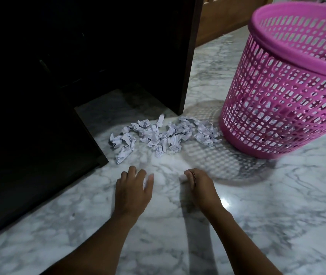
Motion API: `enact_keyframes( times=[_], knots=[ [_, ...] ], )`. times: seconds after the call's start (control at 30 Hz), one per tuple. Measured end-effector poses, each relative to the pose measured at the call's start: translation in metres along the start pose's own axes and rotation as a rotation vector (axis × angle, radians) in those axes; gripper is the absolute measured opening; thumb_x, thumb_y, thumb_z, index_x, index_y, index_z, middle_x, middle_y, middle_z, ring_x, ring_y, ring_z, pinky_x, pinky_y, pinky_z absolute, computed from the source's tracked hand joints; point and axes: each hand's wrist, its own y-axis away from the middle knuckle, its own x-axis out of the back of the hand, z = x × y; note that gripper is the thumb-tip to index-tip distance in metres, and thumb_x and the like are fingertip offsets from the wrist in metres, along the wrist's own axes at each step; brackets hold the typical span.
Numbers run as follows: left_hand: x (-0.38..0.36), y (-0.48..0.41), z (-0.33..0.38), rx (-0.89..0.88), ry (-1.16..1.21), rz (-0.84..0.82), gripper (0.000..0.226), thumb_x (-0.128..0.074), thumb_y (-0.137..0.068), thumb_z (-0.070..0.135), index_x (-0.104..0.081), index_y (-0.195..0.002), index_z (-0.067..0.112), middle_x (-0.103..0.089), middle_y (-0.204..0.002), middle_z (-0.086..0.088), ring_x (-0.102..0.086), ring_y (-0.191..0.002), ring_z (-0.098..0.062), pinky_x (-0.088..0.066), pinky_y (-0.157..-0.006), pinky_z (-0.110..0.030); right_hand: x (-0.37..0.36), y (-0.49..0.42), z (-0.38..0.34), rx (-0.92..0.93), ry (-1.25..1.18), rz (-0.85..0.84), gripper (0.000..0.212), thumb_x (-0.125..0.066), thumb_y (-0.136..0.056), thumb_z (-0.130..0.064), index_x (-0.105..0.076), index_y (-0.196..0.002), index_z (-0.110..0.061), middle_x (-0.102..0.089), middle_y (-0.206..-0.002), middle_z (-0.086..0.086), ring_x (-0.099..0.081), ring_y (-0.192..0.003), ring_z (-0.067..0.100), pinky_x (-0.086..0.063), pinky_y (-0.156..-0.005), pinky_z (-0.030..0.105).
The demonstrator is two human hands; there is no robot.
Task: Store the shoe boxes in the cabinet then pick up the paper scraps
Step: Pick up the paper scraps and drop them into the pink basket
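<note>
Item: crumpled white paper scraps (162, 134), loose heap on the marble floor (277, 215), lying between the dark cabinet's (79, 56) foot and the base of a pink perforated plastic basket (289, 92); rightmost scraps just beside the basket.

Open room: bare grey-veined, glossy floor in front of the heap, where both hands sit.

Left hand (133, 192): fingers curled, a bit of white showing beneath them; grip cannot be told.

Right hand (199, 187): fingers bunched together, contents hidden.

Cabinet: dark wood, interior in shadow.
</note>
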Motion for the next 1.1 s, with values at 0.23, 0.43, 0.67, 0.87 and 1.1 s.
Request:
enact_keyframes(
  times=[0.23,0.43,0.67,0.87,1.1],
  knots=[
    [-0.006,0.011,-0.004,-0.144,0.031,0.107,0.031,-0.070,-0.075,0.047,-0.066,-0.077,0.016,-0.061,-0.085,-0.005,-0.054,-0.071,-0.030,-0.047,-0.058,-0.036,0.001,-0.007,-0.005,-0.114,-0.096,-0.011,0.022,-0.044,-0.103,-0.012,-0.066,-0.109,-0.013,-0.070,-0.105,0.005,-0.062,-0.099,0.021,-0.038,-0.077,0.022],
    [0.013,-0.043,-0.008,0.060,0.191,0.095,0.023,-0.051,-0.074,0.029,-0.048,-0.056,0.014,-0.055,-0.056,-0.006,-0.057,-0.048,-0.034,-0.044,-0.043,-0.030,0.015,-0.016,-0.025,-0.160,-0.060,-0.008,0.029,-0.045,-0.103,-0.024,-0.069,-0.110,-0.009,-0.072,-0.101,0.005,-0.064,-0.100,0.019,-0.036,-0.072,0.022],
    [0.021,-0.123,-0.019,0.328,0.324,0.118,0.029,-0.066,-0.085,0.036,-0.061,-0.069,0.012,-0.058,-0.104,-0.009,-0.062,-0.078,-0.036,-0.048,-0.068,-0.035,0.026,-0.064,-0.049,0.088,0.282,0.024,0.059,-0.050,-0.092,-0.062,-0.052,-0.131,-0.017,-0.053,-0.130,0.012,-0.054,-0.116,0.027,-0.045,-0.099,0.041],
    [0.003,-0.134,-0.030,0.348,0.213,-0.036,0.036,-0.063,-0.085,0.055,-0.062,-0.077,0.020,-0.044,-0.141,-0.001,-0.056,-0.113,-0.031,-0.046,-0.093,-0.041,0.007,-0.110,-0.077,0.275,0.539,0.042,0.102,-0.039,-0.076,-0.083,-0.040,-0.143,-0.006,-0.041,-0.127,0.019,-0.034,-0.124,0.035,-0.025,-0.111,0.046],
    [0.005,-0.138,-0.013,0.349,0.114,-0.124,0.035,-0.052,-0.092,0.052,-0.060,-0.108,0.022,-0.055,-0.121,0.001,-0.054,-0.108,-0.031,-0.045,-0.080,-0.036,-0.035,-0.132,-0.064,0.329,0.705,-0.047,0.102,-0.018,-0.075,-0.090,-0.046,-0.141,-0.018,-0.045,-0.114,0.014,-0.042,-0.114,0.032,-0.025,-0.111,0.053]
  ],
)
